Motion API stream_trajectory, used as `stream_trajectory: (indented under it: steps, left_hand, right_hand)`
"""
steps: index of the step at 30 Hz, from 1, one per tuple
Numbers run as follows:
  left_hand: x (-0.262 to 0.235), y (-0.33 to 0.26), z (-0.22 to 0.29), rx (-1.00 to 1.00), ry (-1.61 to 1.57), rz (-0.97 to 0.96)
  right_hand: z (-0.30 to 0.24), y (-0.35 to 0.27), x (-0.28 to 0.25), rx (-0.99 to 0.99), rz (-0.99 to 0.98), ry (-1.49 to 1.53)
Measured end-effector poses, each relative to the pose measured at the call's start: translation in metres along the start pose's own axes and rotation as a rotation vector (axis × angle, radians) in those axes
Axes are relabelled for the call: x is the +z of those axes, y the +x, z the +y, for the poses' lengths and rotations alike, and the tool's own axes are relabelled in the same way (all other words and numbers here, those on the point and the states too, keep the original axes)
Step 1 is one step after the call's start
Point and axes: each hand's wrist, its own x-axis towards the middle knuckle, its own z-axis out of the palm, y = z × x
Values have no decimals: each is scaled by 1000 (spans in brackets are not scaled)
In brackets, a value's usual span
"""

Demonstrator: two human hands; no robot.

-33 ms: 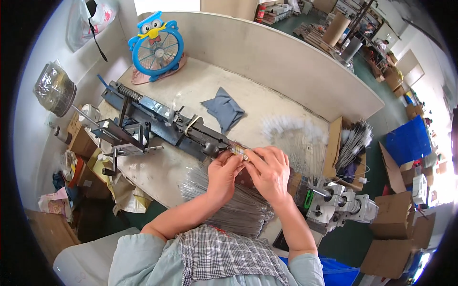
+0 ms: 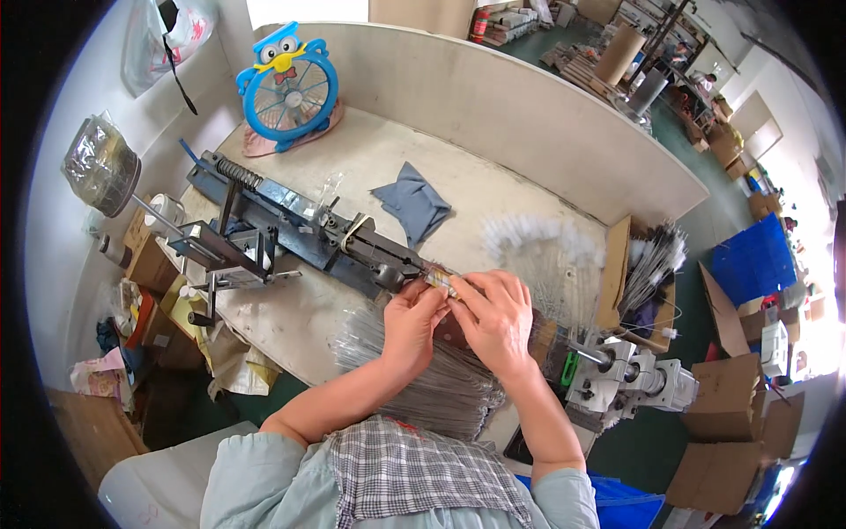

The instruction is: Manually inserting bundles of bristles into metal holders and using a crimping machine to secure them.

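Observation:
My left hand [image 2: 412, 324] and my right hand [image 2: 495, 319] meet at the table's near edge. Both pinch a small shiny metal piece [image 2: 441, 282] between their fingertips. The piece sits right at the near end of a long dark bench machine [image 2: 300, 227] that runs diagonally across the table. Under my hands and forearms lies a thick bundle of thin grey wire stems [image 2: 432, 388], partly hidden by my arms. How the piece joins the machine is hidden by my fingers.
A grey cloth [image 2: 412, 204] lies mid-table, and white fluffy brush heads [image 2: 538, 236] lie to the right. A blue owl-shaped fan [image 2: 289, 84] stands at the back left. A cardboard box of finished brushes [image 2: 654, 263] and a metal device [image 2: 636, 381] are at the right. Boxes crowd the left floor.

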Motion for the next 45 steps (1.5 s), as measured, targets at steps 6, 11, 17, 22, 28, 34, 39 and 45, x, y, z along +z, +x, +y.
stream_trajectory:
  steps: [6, 11, 17, 22, 28, 34, 39, 45]
  left_hand:
    - [-4, -1, 0, -60, -102, 59]
    - [-8, -1, 0, -108, -198, 42]
    - [-4, -2, 3, -86, -197, 31]
    - [3, -2, 4, -49, -128, 20]
    - [1, -1, 4, -54, -123, 28]
    - [0, -4, 4, -83, -178, 49]
    - [-2, 0, 2, -69, -140, 49]
    - [1, -3, 6, -59, -156, 54]
  right_hand:
    - [-5, -2, -1, 39, -12, -3]
    - [-8, -3, 4, 90, 6, 29]
    - [-12, -2, 10, 161, 60, -9]
    - [-10, -6, 5, 127, 63, -40]
    - [-11, 0, 3, 110, 10, -22]
    - [-15, 5, 10, 109, 41, 25]
    - [-15, 5, 13, 118, 30, 17]
    - [-16, 5, 13, 125, 43, 38]
